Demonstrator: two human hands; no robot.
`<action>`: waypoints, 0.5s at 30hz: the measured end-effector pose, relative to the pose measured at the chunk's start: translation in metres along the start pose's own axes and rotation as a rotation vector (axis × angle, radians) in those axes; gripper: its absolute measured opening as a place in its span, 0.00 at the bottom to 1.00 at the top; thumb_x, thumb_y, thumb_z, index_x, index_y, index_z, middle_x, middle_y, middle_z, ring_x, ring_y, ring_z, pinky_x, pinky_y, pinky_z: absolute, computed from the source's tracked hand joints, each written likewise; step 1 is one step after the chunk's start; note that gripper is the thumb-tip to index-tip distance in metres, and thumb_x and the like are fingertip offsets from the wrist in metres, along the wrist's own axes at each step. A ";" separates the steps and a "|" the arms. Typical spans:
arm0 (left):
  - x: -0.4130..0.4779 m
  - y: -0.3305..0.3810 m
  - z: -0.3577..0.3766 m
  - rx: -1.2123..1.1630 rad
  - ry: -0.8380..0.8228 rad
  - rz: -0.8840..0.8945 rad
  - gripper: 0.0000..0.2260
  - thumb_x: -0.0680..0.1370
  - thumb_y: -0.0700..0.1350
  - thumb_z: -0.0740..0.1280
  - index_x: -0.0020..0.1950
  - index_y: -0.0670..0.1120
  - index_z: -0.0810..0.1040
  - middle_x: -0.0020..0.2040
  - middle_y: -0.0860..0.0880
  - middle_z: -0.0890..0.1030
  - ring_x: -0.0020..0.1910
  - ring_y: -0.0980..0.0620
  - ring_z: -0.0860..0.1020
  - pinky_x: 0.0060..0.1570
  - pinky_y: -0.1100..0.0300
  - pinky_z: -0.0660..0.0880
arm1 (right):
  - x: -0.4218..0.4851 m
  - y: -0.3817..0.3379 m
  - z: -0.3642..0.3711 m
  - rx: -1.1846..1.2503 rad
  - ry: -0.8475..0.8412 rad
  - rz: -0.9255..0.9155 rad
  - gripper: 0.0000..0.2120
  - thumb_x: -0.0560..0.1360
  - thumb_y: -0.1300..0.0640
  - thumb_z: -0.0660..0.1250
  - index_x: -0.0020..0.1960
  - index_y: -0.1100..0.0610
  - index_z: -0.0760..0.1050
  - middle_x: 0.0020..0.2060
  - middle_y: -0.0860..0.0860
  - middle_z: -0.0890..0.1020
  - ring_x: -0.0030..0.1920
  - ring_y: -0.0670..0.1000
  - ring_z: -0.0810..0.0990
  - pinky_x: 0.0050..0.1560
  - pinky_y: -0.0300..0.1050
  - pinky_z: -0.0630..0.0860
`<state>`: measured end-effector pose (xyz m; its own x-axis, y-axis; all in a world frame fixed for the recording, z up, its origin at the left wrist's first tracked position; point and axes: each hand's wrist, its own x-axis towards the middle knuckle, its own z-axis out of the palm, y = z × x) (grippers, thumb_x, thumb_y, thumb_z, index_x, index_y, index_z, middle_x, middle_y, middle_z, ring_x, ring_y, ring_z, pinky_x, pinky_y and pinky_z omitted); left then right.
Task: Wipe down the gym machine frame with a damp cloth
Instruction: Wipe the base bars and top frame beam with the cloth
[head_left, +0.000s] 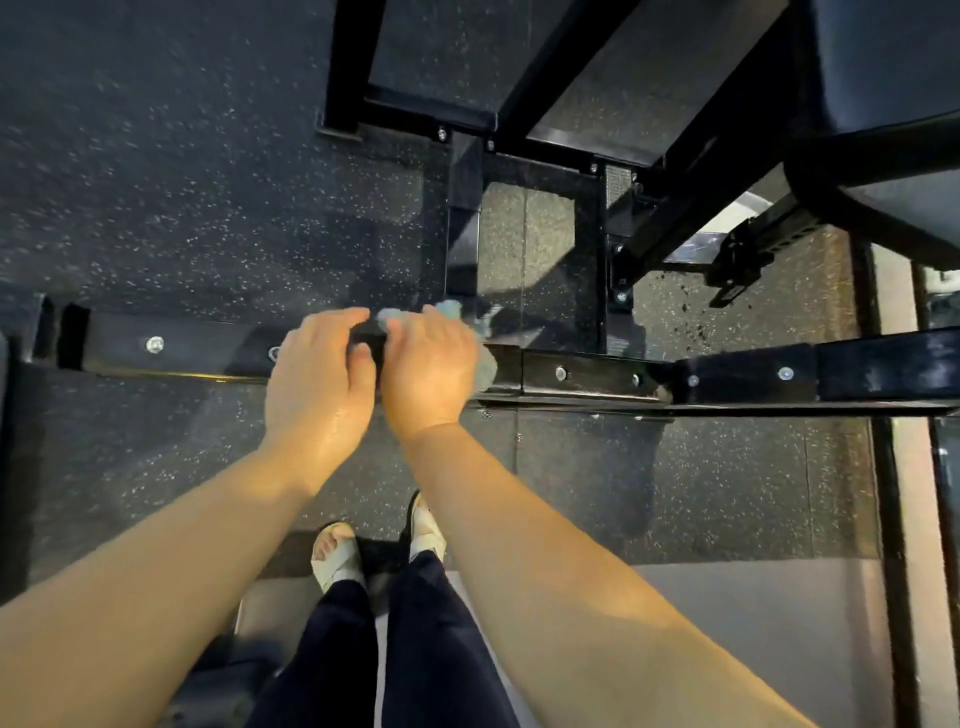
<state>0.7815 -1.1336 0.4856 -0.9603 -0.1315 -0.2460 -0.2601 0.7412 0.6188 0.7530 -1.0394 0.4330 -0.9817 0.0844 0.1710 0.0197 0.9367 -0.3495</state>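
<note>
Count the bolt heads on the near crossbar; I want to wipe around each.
6 bolt heads: two left of the left hand, four right of the cloth and right hand. Others may be hidden under them.

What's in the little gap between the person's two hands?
In the head view, a sliver of the black frame bar shows between the left hand and right hand, with a bit of grey-blue cloth at the gap's far end.

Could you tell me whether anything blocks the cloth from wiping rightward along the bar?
Nothing visible does. Right of the cloth, under the right hand, the bar shows only bolts and a joint; the left hand rests on its other side.
</note>
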 end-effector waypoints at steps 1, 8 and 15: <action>0.001 -0.010 -0.006 0.040 0.069 -0.009 0.16 0.78 0.41 0.57 0.65 0.44 0.73 0.64 0.43 0.74 0.64 0.42 0.69 0.63 0.48 0.64 | -0.004 -0.016 0.001 0.052 -0.059 -0.114 0.12 0.73 0.56 0.61 0.33 0.53 0.79 0.30 0.51 0.79 0.41 0.55 0.81 0.46 0.48 0.69; -0.009 -0.072 -0.024 0.302 0.130 -0.121 0.18 0.80 0.45 0.59 0.67 0.40 0.71 0.71 0.40 0.66 0.73 0.38 0.56 0.71 0.40 0.52 | 0.012 0.103 -0.047 -0.159 -0.217 -0.349 0.17 0.77 0.50 0.53 0.45 0.57 0.78 0.38 0.56 0.80 0.37 0.60 0.79 0.36 0.49 0.75; -0.025 -0.096 -0.043 0.057 0.174 -0.152 0.18 0.80 0.39 0.58 0.70 0.39 0.68 0.72 0.43 0.65 0.73 0.45 0.59 0.72 0.53 0.54 | -0.002 0.050 -0.024 -0.188 -0.078 -0.104 0.09 0.75 0.62 0.64 0.37 0.62 0.75 0.30 0.57 0.76 0.33 0.60 0.76 0.35 0.51 0.73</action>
<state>0.8259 -1.2296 0.4646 -0.9149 -0.3519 -0.1975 -0.4012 0.7397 0.5402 0.7600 -0.9849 0.4374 -0.9918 -0.0357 0.1230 -0.0547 0.9864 -0.1548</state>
